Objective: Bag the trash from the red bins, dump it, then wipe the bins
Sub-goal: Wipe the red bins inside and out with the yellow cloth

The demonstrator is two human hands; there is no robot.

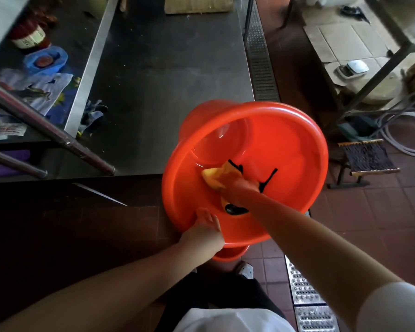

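Note:
A round red bin (pixel 285 130) is tilted toward me against the corner of the steel table (pixel 168 75), its open mouth facing the camera. My left hand (pixel 205 230) grips the bin's near rim at the lower left. My right hand (pixel 241 190) reaches inside and holds a yellow cloth (pixel 216 177) with black edging pressed against the inner wall. The bin's inside holds nothing besides the cloth. A second red bin (pixel 228 255) peeks out just below the first.
A lower shelf at the left carries a blue bowl (pixel 46 59), a jar and printed wrappers. A metal rail (pixel 53 135) slants across the left. Floor drain grates (pixel 307 291) run along the red tiles. A small stool (pixel 367 156), hoses and a metal rack stand at the right.

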